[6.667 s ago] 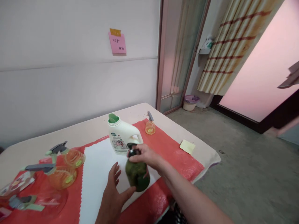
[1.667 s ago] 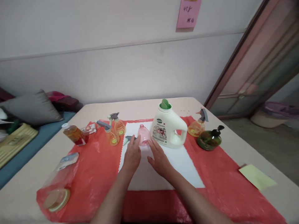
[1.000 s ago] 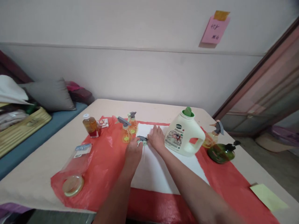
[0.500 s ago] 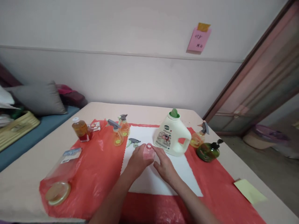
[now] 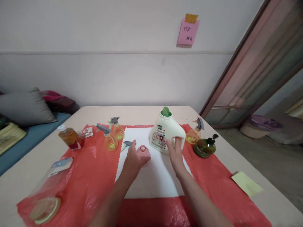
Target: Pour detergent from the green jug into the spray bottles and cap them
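My left hand (image 5: 133, 160) is around the left side of a small pink spray bottle body (image 5: 143, 155), thumb across its front; its neck has no top on it. The bottle stands on a white cloth (image 5: 151, 186). My right hand (image 5: 175, 155) is at the handle of a large cream detergent jug (image 5: 160, 134), thumb and fingers apart, fingertips by the handle opening. A green piece (image 5: 166, 111) sits in the jug's mouth. Behind my left hand lies a grey and pale green spray trigger head (image 5: 127, 144).
Left of the cloth stand two orange spray bottles (image 5: 110, 142), an amber bottle (image 5: 70, 137) and a clear jar on its side (image 5: 46, 208). At right are another spray bottle (image 5: 193, 135), a green pump bottle (image 5: 204, 147) and a yellow note (image 5: 247, 183). Red plastic sheeting (image 5: 94, 176) covers the table.
My right hand has left the pink bottle and moved right to the jug's handle. My left hand stays at the bottle. The view has turned slightly right.
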A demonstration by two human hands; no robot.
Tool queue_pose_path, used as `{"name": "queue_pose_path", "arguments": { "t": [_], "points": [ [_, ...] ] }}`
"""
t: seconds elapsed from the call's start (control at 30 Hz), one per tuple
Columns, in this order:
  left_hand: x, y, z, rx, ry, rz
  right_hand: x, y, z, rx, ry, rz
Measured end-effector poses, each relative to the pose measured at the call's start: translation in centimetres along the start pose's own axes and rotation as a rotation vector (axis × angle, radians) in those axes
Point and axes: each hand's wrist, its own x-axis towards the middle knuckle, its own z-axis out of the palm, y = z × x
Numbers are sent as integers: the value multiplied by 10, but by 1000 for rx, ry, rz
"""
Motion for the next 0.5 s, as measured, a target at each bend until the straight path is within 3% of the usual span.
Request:
{"name": "queue_pose_path", "arguments": {
  "t": [0.13,0.27,0.37,0.5],
  "points": [
    [-9,16,-15,-93,89,28,29,-2,8,10,-2,5],
    [-19,21,-11,-102,195,144,39,-5,10,-20,21,18],
    [-29,22,-1,-99,117,291,32,-16,1,-67,36,23],
    [-43,27,10,-139,-76,416,20,-47,-28,-149,36,13]
  ]
}}
